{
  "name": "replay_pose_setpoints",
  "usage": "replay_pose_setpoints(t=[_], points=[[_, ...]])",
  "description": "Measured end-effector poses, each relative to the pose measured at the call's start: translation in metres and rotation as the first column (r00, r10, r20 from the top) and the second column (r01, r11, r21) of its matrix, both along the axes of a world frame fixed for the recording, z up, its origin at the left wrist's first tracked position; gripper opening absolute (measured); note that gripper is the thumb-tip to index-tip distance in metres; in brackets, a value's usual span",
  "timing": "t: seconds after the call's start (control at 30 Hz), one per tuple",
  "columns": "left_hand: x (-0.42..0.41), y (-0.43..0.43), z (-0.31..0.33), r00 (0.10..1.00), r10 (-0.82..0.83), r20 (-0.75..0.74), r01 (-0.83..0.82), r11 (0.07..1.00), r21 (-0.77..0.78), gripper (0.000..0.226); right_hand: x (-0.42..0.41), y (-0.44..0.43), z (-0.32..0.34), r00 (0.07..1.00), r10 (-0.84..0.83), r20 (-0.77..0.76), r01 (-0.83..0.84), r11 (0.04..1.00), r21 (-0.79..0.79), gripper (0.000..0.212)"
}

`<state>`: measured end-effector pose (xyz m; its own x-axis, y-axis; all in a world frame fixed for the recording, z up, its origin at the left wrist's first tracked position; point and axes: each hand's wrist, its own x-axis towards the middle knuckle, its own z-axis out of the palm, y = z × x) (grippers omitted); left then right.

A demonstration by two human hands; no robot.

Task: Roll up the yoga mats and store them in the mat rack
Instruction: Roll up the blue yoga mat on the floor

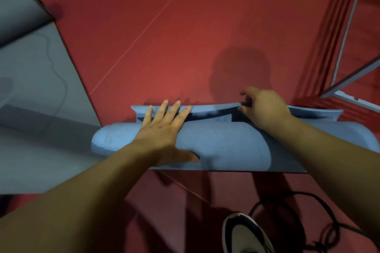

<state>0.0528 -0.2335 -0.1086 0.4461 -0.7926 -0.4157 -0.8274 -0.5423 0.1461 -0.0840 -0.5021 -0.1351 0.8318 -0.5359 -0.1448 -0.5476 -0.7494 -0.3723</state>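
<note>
A blue yoga mat [226, 144] lies almost fully rolled across the red floor in front of me. My left hand [164, 131] rests flat on top of the roll, fingers spread toward the far side. My right hand [265, 107] pinches the mat's loose far edge [216, 109] and lifts it slightly off the floor. A grey mat [35, 92] lies to the left, mostly flat, with its far end curled into a roll.
A metal frame with grey bars [349, 33] stands at the upper right; whether it is the mat rack I cannot tell. A black cable [304, 201] loops on the floor at the lower right, beside my black-and-white shoe [244, 234]. Red floor stretches beyond the mat.
</note>
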Motion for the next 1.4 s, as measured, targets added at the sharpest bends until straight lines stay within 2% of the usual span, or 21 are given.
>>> replay_pose_setpoints(t=[0.1,0.17,0.3,0.43,0.53,0.63,0.73,0.8,0.87,0.97,1.03,1.1,1.17,1.27,1.4], points=[[-0.001,0.001,0.001,0.999,0.008,0.04,-0.007,0.999,-0.036,0.137,-0.007,0.003,0.0,0.983,0.02,0.18,-0.014,0.999,-0.036,0.032],[-0.002,0.002,0.001,0.998,0.013,0.056,-0.011,0.999,-0.046,0.138,-0.019,0.007,0.006,0.966,0.006,0.259,-0.007,1.0,0.003,0.029],[-0.001,0.003,0.0,0.999,0.036,0.009,-0.036,0.999,-0.035,0.138,-0.057,0.027,0.014,0.946,0.025,0.324,-0.026,1.0,-0.002,0.023],[-0.007,0.01,-0.005,0.998,-0.002,0.067,0.006,0.999,-0.053,0.134,-0.077,0.041,0.013,0.932,0.023,0.361,-0.01,0.999,-0.039,0.02],[-0.01,0.011,-0.002,0.996,-0.021,0.086,0.027,0.997,-0.069,0.126,-0.079,0.043,0.011,0.936,0.008,0.351,-0.001,1.0,-0.019,0.026],[-0.013,0.009,0.005,0.994,-0.059,0.092,0.06,0.998,-0.004,0.112,-0.083,0.041,0.012,0.938,-0.036,0.344,0.036,0.999,0.007,0.031],[-0.015,0.003,0.011,0.998,-0.055,0.031,0.053,0.996,0.068,0.104,-0.102,0.024,0.009,0.957,-0.22,0.191,0.256,0.948,-0.191,0.048],[-0.02,-0.003,0.016,0.999,-0.048,-0.015,0.048,0.997,0.062,0.103,-0.121,0.013,0.009,0.899,-0.428,0.093,0.438,0.865,-0.244,0.059],[-0.027,-0.01,0.022,0.996,-0.066,-0.065,0.069,0.996,0.05,0.099,-0.135,0.008,0.011,0.829,-0.558,0.019,0.551,0.811,-0.198,0.061],[-0.04,-0.021,0.025,0.993,-0.074,-0.096,0.08,0.995,0.061,0.099,-0.145,0.006,0.019,0.751,-0.653,-0.099,0.643,0.757,-0.117,0.067],[-0.05,-0.03,0.024,0.992,-0.084,-0.097,0.095,0.988,0.123,0.105,-0.151,0.001,0.022,0.698,-0.7,-0.151,0.701,0.711,-0.059,0.071],[-0.061,-0.042,0.024,0.992,-0.059,-0.108,0.08,0.975,0.205,0.1,-0.159,-0.005,0.023,0.655,-0.74,-0.154,0.749,0.662,0.004,0.073],[-0.073,-0.056,0.025,0.992,0.017,-0.126,0.005,0.986,0.167,0.093,-0.169,-0.011,0.023,0.635,-0.762,-0.131,0.772,0.634,0.05,0.076],[-0.101,-0.081,0.021,0.992,0.046,-0.115,-0.041,0.998,0.047,0.096,-0.18,-0.019,0.025,0.636,-0.763,-0.117,0.769,0.614,0.176,0.077],[-0.125,-0.101,0.01,0.996,0.084,-0.031,-0.083,0.996,0.026,0.098,-0.185,-0.032,0.026,0.669,-0.741,-0.048,0.71,0.62,0.334,0.07]])
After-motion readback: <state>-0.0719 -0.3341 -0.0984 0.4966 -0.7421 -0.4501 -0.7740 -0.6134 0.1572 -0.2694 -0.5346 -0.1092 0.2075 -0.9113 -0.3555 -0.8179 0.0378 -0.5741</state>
